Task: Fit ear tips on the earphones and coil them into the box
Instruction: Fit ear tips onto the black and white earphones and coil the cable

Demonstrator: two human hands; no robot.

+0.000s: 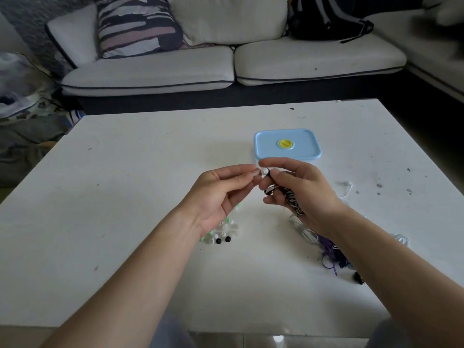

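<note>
Earbud (pixel 268 172) points left into ear tip (pixel 263 170), hands (pixel 221 194) (pixel 301 189) pinching.

White low table (pixel 150 172), top scuffed, with dark specks scattered mostly toward the right side. Far centre-right: rectangular box (pixel 266 146), pale blue lid on, round yellow cap (pixel 285 143) at the lid's middle. Near centre: loose heap of ear tips (pixel 227 228), white and some green, with two black tips (pixel 219 241) at its near edge. Right of the heap, apart from it: tangle of earphone cables (pixel 327 251), white and purple strands mixed. White cable loop (pixel 401 239) further right. Small black item (pixel 357 277) by the tangle's near end, too small to identify.
</note>
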